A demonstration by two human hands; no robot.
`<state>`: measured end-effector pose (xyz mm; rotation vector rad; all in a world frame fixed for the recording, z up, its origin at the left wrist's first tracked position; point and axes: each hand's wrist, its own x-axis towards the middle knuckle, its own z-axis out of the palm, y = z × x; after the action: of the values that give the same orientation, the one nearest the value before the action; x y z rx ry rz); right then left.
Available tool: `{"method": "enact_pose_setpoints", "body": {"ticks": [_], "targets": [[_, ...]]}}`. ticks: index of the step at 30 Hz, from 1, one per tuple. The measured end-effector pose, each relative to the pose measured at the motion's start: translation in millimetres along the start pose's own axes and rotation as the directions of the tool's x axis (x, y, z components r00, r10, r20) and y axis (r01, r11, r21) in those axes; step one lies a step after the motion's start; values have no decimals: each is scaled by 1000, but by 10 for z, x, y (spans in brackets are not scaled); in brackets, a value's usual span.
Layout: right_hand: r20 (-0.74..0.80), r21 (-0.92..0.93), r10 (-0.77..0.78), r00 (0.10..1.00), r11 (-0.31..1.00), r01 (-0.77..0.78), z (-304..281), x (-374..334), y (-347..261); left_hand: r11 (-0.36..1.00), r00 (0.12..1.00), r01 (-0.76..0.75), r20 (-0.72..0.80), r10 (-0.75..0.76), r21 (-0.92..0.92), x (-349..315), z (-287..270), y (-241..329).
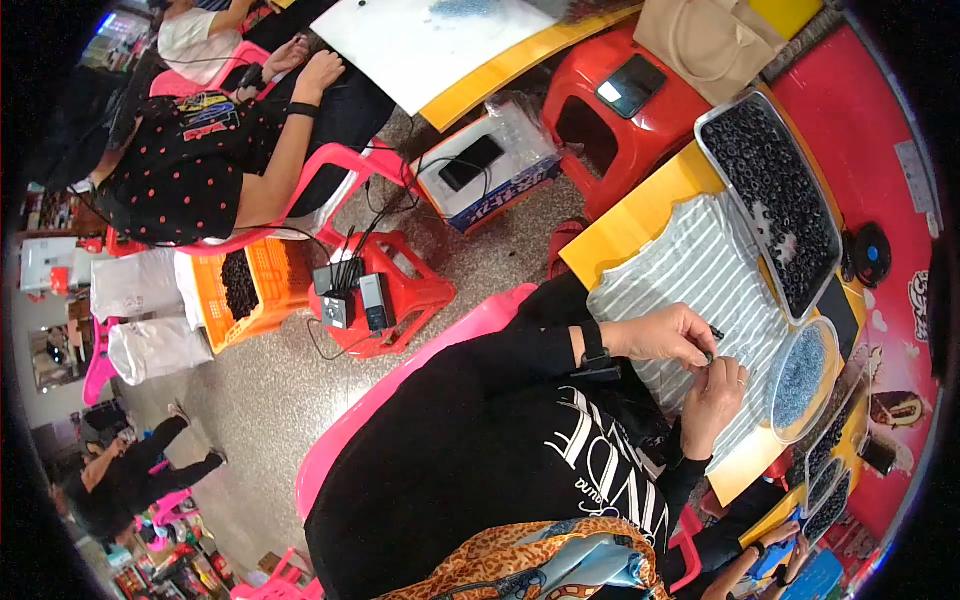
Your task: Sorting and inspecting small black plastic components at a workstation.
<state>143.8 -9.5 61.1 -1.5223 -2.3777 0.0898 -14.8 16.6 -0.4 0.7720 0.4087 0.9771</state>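
Note:
My left hand (664, 335), with a dark band at the wrist, is pinched closed over a striped grey-and-white cloth (680, 262). My right hand (713, 402), with a ring on one finger, meets it fingertip to fingertip. Between them is a small black piece (709, 357), mostly hidden by the fingers. Another small dark piece (717, 333) shows just beyond my left fingers. Past the cloth, a metal tray (708, 125) holds many small black rings (775, 170). Close to my right hand stands a clear round dish (776, 425) of tiny blue-grey pieces (800, 378).
A red stool (575, 85) carries a phone (630, 86). A red stool with devices (425, 290) and an orange crate (215, 325) of black parts stand on the floor. One co-worker (190, 165) sits at a white-topped table (400, 60); another's hands (785, 548) show at lower right.

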Motion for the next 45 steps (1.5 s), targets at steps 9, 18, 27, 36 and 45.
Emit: {"method": "enact_pose_setpoints", "body": {"ticks": [9, 18, 27, 36, 45], "targets": [[-29, 6, 19, 999, 1000, -19, 11, -112, 69, 990, 997, -68, 33, 64, 127, 33, -27, -83], [28, 908, 479, 878, 354, -223, -108, -217, -27, 994, 994, 110, -15, -110, -16, -78, -38, 27], [39, 976, 488, 872, 169, -138, 44, -321, -85, 991, 990, 128, 56, -127, -22, -83, 11, 62], [33, 969, 476, 879, 200, -145, 124, -306, -94, 999, 998, 45, 48, -46, 21, -55, -23, 40], [42, 953, 439, 898, 253, -168, 110, -273, -51, 994, 994, 108, 33, -108, -16, -57, -26, 56]]}}
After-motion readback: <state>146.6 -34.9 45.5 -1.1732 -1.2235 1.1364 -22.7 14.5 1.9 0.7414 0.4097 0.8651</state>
